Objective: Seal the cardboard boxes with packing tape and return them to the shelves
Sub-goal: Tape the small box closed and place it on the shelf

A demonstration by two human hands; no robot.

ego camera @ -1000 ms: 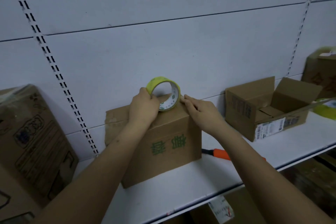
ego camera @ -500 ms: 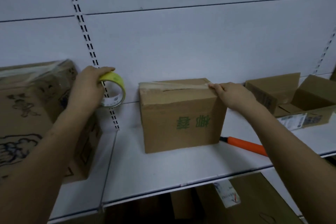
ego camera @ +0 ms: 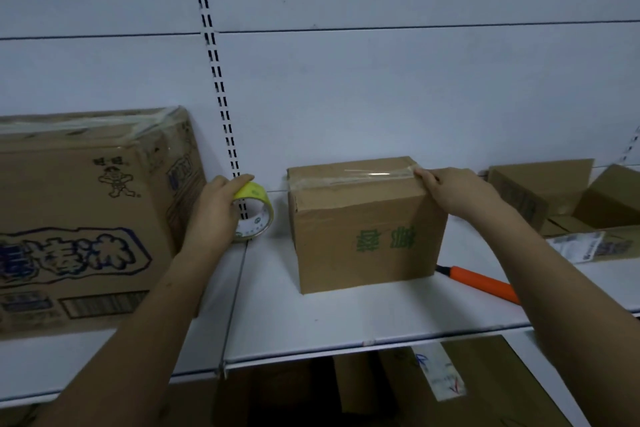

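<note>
Your left hand [ego camera: 215, 208] curls its fingers around the yellow tape roll [ego camera: 254, 215], near the shelf's [ego camera: 346, 319] back edge. Your right hand [ego camera: 457, 191] presses down, it seems, on the small box's [ego camera: 363, 236] taped top right corner, fingers bent.

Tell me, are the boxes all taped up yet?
Not yet. The small box has a clear tape strip along its top, and the big box on the left looks taped too. The left hand holds the tape roll while the right hand presses the strip's end down. The open box on the right still needs sealing.
</note>
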